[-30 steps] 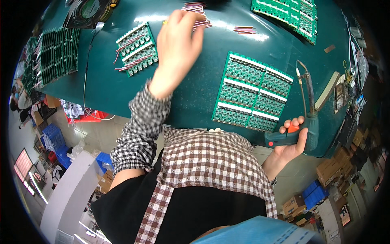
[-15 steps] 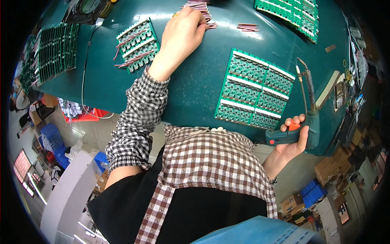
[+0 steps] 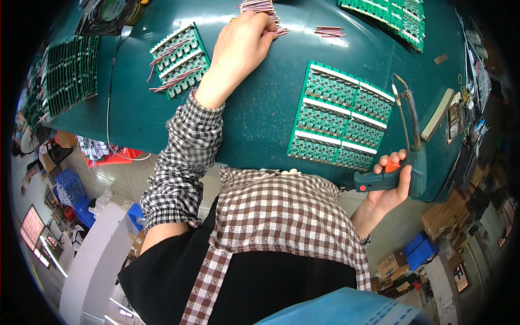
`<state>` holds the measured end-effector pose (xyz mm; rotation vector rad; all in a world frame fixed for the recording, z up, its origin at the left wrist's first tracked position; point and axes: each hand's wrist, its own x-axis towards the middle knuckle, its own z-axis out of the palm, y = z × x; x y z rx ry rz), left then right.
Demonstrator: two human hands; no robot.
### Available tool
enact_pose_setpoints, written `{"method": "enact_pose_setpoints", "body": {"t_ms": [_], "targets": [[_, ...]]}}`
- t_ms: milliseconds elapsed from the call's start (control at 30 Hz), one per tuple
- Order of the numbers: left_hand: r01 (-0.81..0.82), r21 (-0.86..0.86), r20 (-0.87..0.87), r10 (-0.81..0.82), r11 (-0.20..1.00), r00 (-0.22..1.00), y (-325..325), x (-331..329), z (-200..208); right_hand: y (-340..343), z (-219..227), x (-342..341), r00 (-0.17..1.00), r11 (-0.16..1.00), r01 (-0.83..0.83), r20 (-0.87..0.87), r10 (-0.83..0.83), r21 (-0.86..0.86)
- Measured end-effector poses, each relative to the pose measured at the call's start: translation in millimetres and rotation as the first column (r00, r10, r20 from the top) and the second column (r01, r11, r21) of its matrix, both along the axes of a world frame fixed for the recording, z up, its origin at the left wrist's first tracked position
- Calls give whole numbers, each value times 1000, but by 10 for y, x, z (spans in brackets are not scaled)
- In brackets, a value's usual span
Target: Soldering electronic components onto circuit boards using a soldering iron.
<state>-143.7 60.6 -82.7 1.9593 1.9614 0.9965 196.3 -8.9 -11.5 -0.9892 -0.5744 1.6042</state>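
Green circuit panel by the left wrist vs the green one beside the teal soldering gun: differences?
Size: the left green circuit panel is smaller than the right green circuit panel.
Strips: the left panel shows two white strips, the right panel six.
Wires: red and white wires lie on the left panel, none on the right panel.
Both lie on the green table.

It was an electronics workshop: circuit boards (image 3: 325, 116), short wires (image 3: 257, 6) and a soldering gun (image 3: 417, 173) at a green bench (image 3: 254, 130), with what looked like cartons (image 3: 444, 214) dimly beyond.
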Motion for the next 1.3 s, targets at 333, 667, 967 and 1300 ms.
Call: {"method": "enact_pose_setpoints", "body": {"t_ms": [333, 667, 967, 1300], "targets": [[-14, 25, 73, 12, 1000, 997, -3, 25, 40, -2, -8, -14, 1000, 1000, 15, 17, -15, -4], [-22, -24, 51, 23, 999, 998, -48, 9, 98, -2, -28, 17, 1000, 1000, -25, 11, 25, -10], [-2, 131, -47, 8, 991, 999, -38, 82, 250, -29, -50, 32, 999, 999, -42, 14, 43, -21], [-5, -27, 23, 5, 1000, 1000, -99, 206, 433, -34, -49, 4, 1000, 999, -1, 12, 1, -39]]}}
